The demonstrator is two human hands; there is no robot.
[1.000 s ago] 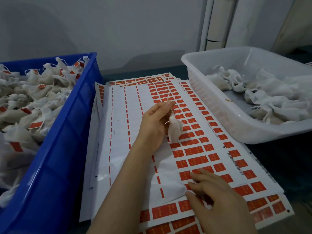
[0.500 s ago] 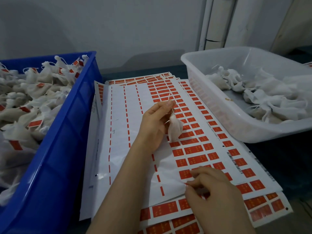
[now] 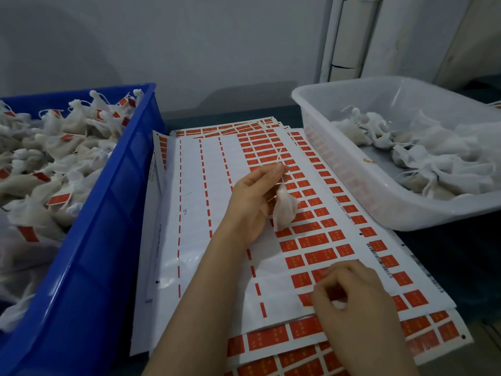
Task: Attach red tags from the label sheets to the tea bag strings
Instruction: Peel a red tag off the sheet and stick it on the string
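- Bag (image 3: 283, 210) position?
- Mid-frame, hanging over the sheet (image 3: 189, 240), 12 o'clock from the right hand (image 3: 349, 294). Left hand (image 3: 252, 202) pinches its string (image 3: 279, 158).
- Handling?
- Probably light, soft and limp; it'll swing. String is thin and slips easily, so hold close to the bag. Tag (image 3: 314, 241) looks thin and sticky; lift by a corner.
- Poses?
- Left forearm enters from 6 o'clock, wrist raised, fingers toward 1 o'clock. Right hand knuckles-up, fingers curled on a tag row; can't tell if one's pinched. Blue bin (image 3: 95, 240) at 9 o'clock, tub (image 3: 352, 169) at 2.
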